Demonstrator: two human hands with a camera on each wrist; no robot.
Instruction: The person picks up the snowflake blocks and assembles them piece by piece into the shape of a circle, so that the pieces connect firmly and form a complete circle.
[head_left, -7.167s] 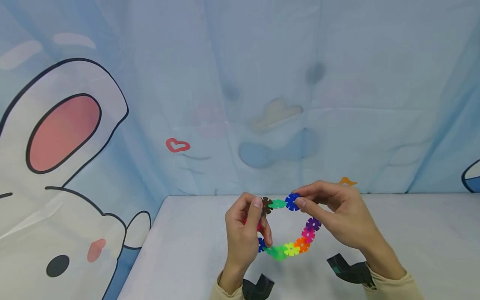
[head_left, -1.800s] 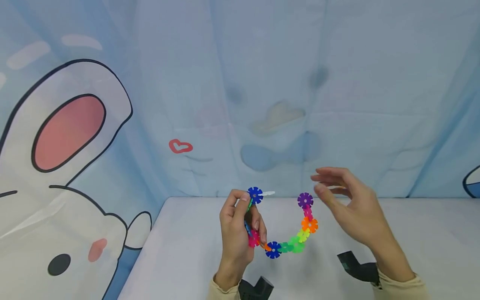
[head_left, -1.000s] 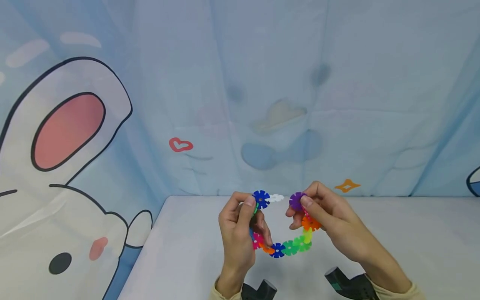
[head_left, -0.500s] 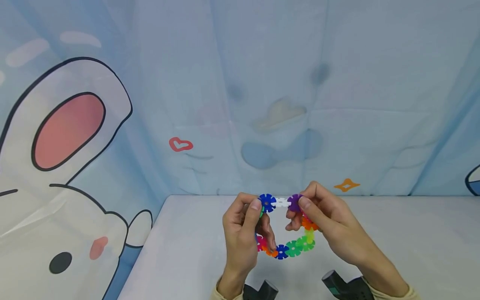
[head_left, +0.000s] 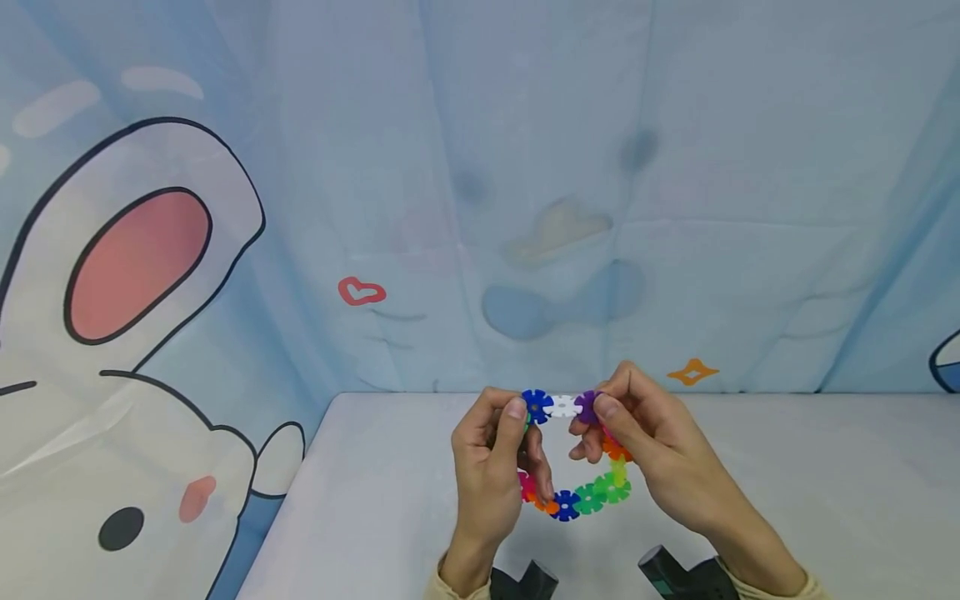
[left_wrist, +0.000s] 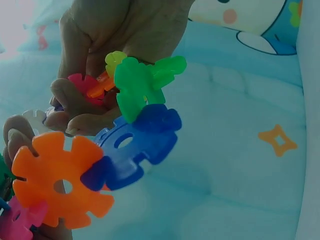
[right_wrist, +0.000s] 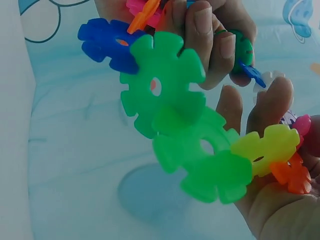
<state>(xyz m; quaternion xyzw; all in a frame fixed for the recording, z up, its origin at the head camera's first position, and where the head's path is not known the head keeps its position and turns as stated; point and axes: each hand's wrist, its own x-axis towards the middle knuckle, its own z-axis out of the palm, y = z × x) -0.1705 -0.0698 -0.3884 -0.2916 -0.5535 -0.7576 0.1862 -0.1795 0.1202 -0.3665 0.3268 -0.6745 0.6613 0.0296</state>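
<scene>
A ring of colourful notched plastic snowflake discs hangs between both hands. My left hand [head_left: 487, 467] pinches its upper left part, where a green disc [right_wrist: 243, 51] joins a blue disc [head_left: 537, 407]. With thumb and fingers, my right hand [head_left: 667, 450] grips the purple disc [head_left: 587, 407]. Between blue and purple sits a white disc [head_left: 562, 406], which meets both in the head view. Orange [head_left: 617, 446], yellow [head_left: 618, 472], green [head_left: 588, 498] and dark blue [head_left: 566, 505] discs form the lower curve. The left fingers hide part of the ring's left side.
A white table [head_left: 390, 483] lies under the hands. Behind it hangs a blue cartoon curtain [head_left: 540, 167] with a large white rabbit [head_left: 45, 467] at left. Black wrist mounts [head_left: 532, 579] sit at both cuffs.
The right hand, off the ring 1.8 seconds ago, took hold of the purple disc and moved it left to the white disc. The gap closed; since half a second ago little has moved.
</scene>
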